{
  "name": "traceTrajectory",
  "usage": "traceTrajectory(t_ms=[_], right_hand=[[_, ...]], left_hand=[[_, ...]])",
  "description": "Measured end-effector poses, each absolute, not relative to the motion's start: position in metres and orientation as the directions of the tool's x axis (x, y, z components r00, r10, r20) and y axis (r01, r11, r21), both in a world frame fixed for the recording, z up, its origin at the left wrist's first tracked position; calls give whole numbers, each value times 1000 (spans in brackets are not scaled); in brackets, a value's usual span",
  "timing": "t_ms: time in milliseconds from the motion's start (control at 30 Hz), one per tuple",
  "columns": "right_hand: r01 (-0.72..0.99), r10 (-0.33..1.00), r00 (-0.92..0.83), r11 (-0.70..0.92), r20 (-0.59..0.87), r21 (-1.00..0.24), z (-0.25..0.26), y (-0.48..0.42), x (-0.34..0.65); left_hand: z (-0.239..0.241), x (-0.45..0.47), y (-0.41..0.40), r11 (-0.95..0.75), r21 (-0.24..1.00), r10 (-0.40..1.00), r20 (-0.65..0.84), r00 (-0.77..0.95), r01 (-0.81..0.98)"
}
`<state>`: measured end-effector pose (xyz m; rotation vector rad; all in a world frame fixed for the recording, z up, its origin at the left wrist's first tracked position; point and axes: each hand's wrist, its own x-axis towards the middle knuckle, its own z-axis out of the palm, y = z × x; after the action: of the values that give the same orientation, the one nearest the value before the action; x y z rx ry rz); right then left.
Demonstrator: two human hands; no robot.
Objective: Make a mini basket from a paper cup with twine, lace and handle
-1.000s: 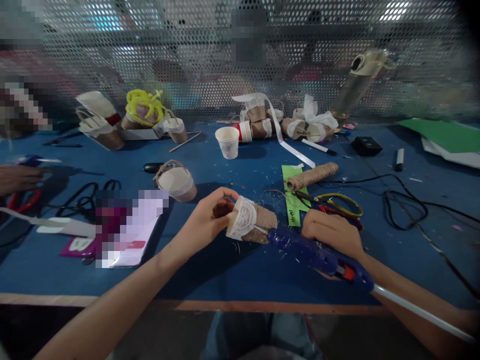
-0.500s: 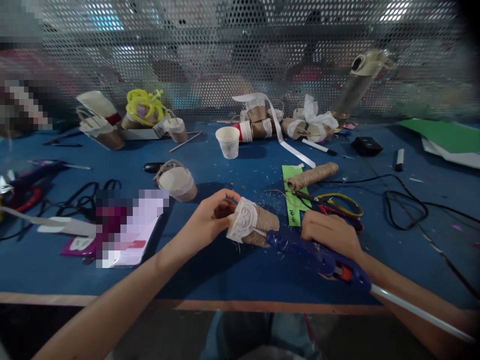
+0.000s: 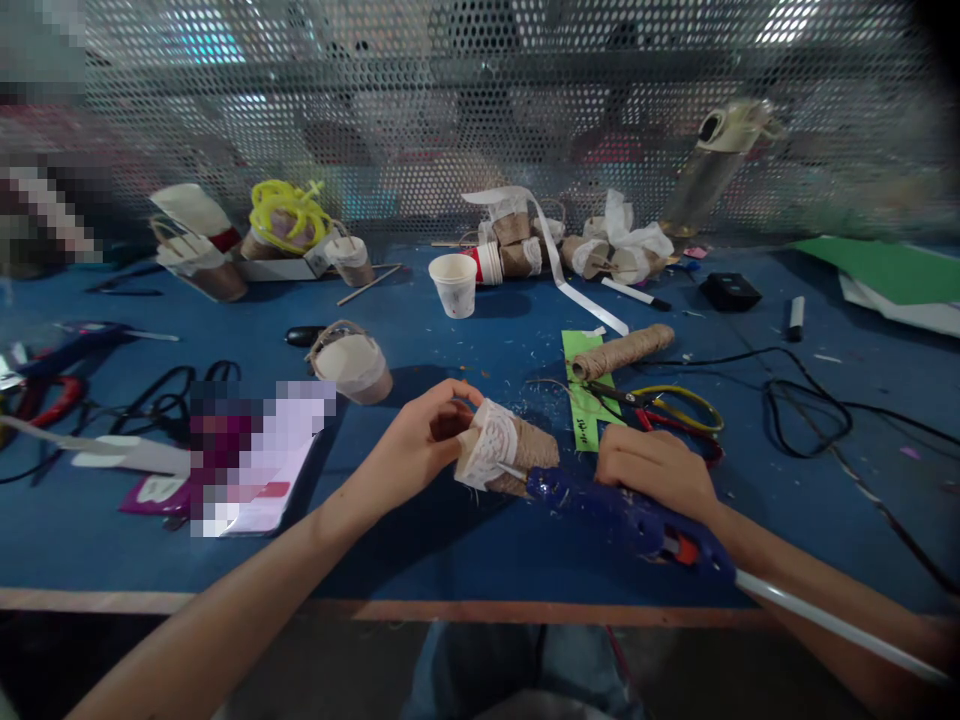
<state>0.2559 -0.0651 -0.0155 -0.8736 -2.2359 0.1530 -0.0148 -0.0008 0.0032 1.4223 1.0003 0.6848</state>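
Observation:
My left hand point(image 3: 424, 435) is closed on the rim end of a small paper cup point(image 3: 536, 442) wrapped in brown twine, tilted on its side. White lace point(image 3: 491, 445) runs around the cup near its rim. My right hand point(image 3: 656, 470) grips a blue hot glue gun point(image 3: 622, 515), with a clear glue stick point(image 3: 825, 620) sticking out of its back. The gun's metal nozzle points left at the lace and appears to touch it. Part of the right fingers is hidden by the gun.
Scissors point(image 3: 686, 405) and a roll of twine point(image 3: 626, 350) lie on green paper point(image 3: 589, 425) beyond my right hand. A handled cup point(image 3: 352, 365) stands left, a white paper cup point(image 3: 454, 285) farther back. Decorated cups, ribbon point(image 3: 574, 290) and a bottle point(image 3: 709, 175) line the mesh. A cord point(image 3: 810, 405) trails right.
The glue gun's nozzle has shifted slightly left and down along the lace. The cup and my left hand have hardly moved.

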Motion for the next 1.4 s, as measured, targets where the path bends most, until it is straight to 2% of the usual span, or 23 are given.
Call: traceTrajectory(t_ms=[267,467,633,700,867,967,1400], right_hand=[[568,617,-466,758,634,-320,-20,-63,255],[590,579,-523,775,626,-225,-19,-62,255],[531,620,-557,778,552,-337,-12,-65,258],[541,638,-580,766,506,-347,-12,-66,259],[539,576,-548,798,607,-270,-18,-62,260],[556,572,-555,795,604,-242,-20,-60,259],[551,562,-521,796,643,-250,-21,-59,257]], left_hand=[[2,-14,-2,78,980,870,-157,467,185],[4,-13,-4,122,979,846,-189,499,165],[1,-11,-4,76,972,838,-183,513,223],[-2,-12,-3,86,974,825,-188,532,211],[-7,-14,-2,94,980,812,-178,556,177],[-9,-14,-2,97,977,807,-189,559,190],[-8,-11,-4,175,975,791,-223,570,138]])
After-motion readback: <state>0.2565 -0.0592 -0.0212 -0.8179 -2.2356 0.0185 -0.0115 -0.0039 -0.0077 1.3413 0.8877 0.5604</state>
